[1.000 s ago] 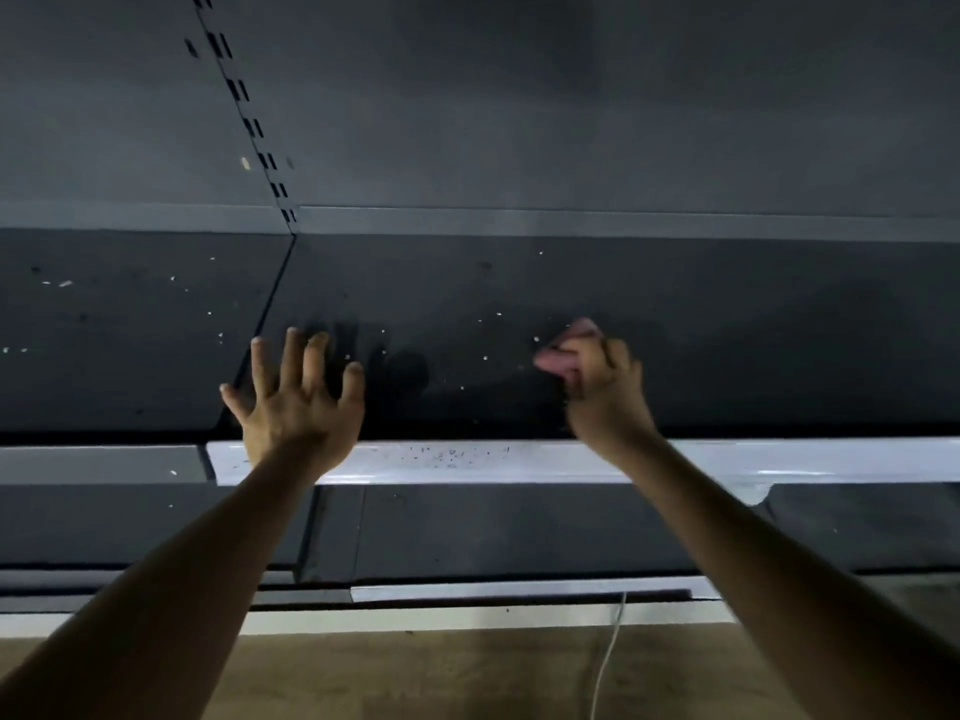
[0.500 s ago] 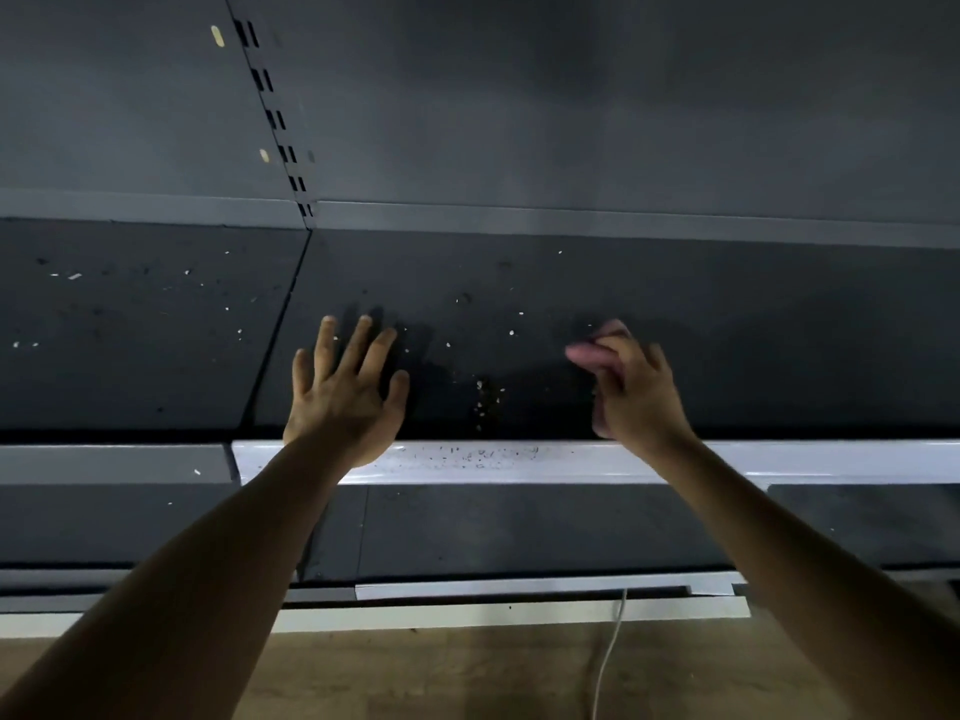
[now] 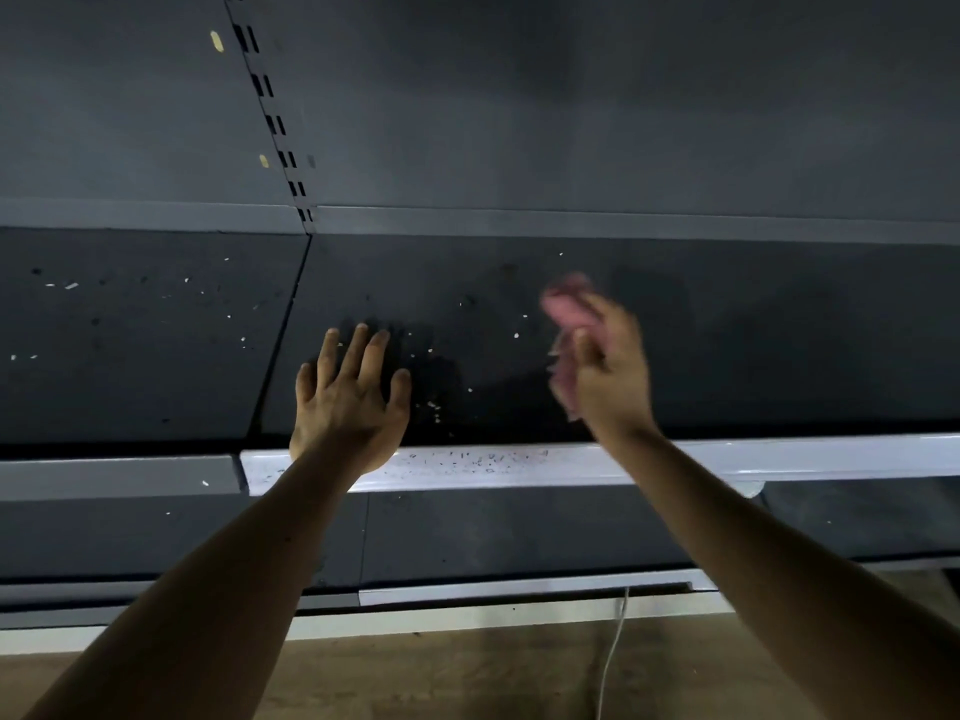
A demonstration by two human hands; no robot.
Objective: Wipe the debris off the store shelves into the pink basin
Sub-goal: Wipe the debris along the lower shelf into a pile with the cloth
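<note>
A dark store shelf [image 3: 753,345] stretches across the view, dotted with small white debris [image 3: 434,405] near its front middle. More crumbs lie on the shelf's white front rail [image 3: 779,457]. My left hand [image 3: 349,402] lies flat on the shelf with straight, spread fingers, its heel at the rail. My right hand [image 3: 608,366], blurred by motion, grips a pink cloth [image 3: 563,309] just above the shelf, to the right of the debris. The pink basin is not in view.
The neighbouring shelf panel [image 3: 130,335] on the left also carries white specks. A slotted upright [image 3: 270,106] runs up the grey back wall. A lower shelf [image 3: 519,532] sits below, then a brown floor with a white cable [image 3: 613,652].
The view has shifted so the shelf seam sits further left. My right hand with the pink cloth has lifted and swung, now blurred. My left hand stays flat on the shelf.
</note>
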